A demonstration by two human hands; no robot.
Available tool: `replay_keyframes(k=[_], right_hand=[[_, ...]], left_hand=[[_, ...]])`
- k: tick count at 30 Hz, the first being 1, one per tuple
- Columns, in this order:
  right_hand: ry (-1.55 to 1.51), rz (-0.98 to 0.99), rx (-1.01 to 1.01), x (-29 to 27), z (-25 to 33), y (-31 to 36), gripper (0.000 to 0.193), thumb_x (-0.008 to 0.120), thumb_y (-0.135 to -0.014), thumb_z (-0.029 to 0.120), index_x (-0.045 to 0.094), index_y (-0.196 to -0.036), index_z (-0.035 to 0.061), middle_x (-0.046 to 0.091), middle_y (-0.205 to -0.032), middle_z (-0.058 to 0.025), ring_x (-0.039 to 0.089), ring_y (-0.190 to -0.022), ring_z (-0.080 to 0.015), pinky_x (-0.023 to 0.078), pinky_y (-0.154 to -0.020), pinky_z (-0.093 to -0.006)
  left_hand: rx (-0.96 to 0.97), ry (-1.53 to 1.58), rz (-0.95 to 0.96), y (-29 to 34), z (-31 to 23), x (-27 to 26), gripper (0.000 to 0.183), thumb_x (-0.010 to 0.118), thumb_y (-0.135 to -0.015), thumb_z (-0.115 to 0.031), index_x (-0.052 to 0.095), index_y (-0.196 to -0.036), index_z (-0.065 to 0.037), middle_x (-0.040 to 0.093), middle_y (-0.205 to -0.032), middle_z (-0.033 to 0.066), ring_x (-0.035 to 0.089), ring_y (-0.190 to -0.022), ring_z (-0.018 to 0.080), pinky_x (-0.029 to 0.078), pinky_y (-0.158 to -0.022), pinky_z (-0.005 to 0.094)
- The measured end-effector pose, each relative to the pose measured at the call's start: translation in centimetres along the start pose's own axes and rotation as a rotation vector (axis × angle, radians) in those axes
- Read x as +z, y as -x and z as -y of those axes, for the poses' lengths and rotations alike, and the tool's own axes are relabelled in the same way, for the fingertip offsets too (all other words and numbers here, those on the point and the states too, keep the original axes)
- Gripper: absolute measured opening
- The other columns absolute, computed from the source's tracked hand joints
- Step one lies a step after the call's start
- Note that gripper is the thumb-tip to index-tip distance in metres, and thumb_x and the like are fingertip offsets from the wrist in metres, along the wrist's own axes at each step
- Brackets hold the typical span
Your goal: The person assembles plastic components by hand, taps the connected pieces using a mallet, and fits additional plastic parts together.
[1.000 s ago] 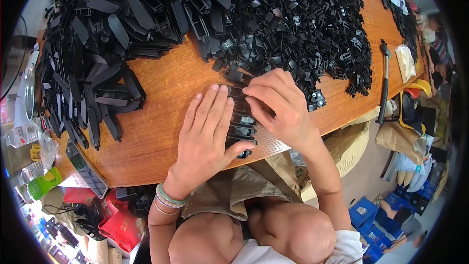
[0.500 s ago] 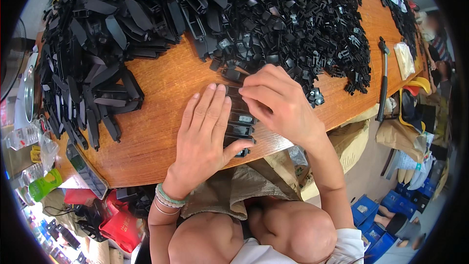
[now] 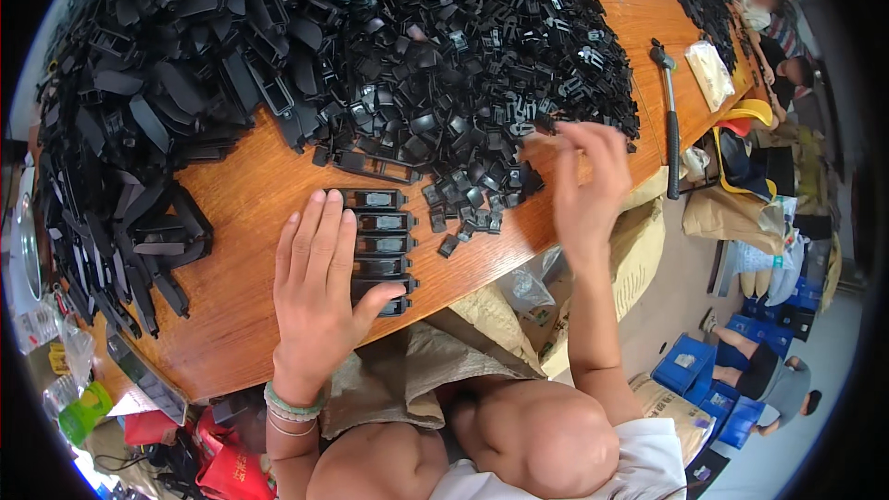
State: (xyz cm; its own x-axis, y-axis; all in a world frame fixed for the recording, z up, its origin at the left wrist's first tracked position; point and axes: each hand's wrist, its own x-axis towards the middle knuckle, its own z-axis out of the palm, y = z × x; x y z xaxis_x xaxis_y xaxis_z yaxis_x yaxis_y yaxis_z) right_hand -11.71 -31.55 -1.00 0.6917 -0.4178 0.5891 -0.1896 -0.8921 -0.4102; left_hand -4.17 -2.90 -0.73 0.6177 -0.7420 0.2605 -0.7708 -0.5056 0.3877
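My left hand [image 3: 319, 287] lies flat with fingers stretched out over the left ends of a row of black plastic housings [image 3: 381, 245]. Its thumb rests across the nearest one. Several of these housings lie side by side, their open, slotted ends showing to the right of my fingers. My right hand [image 3: 593, 185] is lifted at the right edge of a heap of small black plastic clips [image 3: 519, 65]. Its fingertips are smeared by motion, and whether they hold a clip cannot be seen. Some loose clips [image 3: 463, 199] lie between my hands, beside another black housing [image 3: 375, 167].
A large pile of long black plastic pieces [image 3: 176, 83] covers the table's left and far left. A hammer [image 3: 669, 116] lies at the right edge, next to a clear bag [image 3: 710, 74]. Brown sacking [image 3: 482, 329] hangs at the front edge. Other people sit at far right.
My right hand has left the row of housings and moved right, toward the clip heap. The housings' open ends now show. The whole view has shifted, while my left hand still rests on the row.
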Motion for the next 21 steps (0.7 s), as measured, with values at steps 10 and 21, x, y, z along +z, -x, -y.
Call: replay_keyframes(k=[10,21], right_hand=[[0.195,0.115,-0.014,-1.0,-3.1,-0.6,0.023,0.077,-0.079,0.002,0.068,-0.100,0.0037,0.061,-0.098,-0.0102,0.058,-0.093,-0.0290,0.045,-0.083,-0.0401],[0.109,0.170,0.006,-2.2,-1.8,0.4,0.018,0.068,-0.082,-0.007,0.065,-0.099,0.0000,0.064,-0.103,-0.0104,0.066,-0.082,-0.0266,0.054,-0.072,-0.0343]], left_hand=[[0.020,0.013,-0.021,-0.5,-0.2,-0.5,0.076,0.075,-0.080,-0.042,0.052,-0.131,0.010,0.050,-0.143,0.0255,0.048,-0.134,0.0423,0.038,-0.110,0.0549],[0.040,-0.013,0.019,-4.0,0.9,-1.5,0.067,0.074,-0.084,-0.034,0.053,-0.133,0.007,0.050,-0.144,0.0225,0.047,-0.135,0.0378,0.036,-0.113,0.0497]])
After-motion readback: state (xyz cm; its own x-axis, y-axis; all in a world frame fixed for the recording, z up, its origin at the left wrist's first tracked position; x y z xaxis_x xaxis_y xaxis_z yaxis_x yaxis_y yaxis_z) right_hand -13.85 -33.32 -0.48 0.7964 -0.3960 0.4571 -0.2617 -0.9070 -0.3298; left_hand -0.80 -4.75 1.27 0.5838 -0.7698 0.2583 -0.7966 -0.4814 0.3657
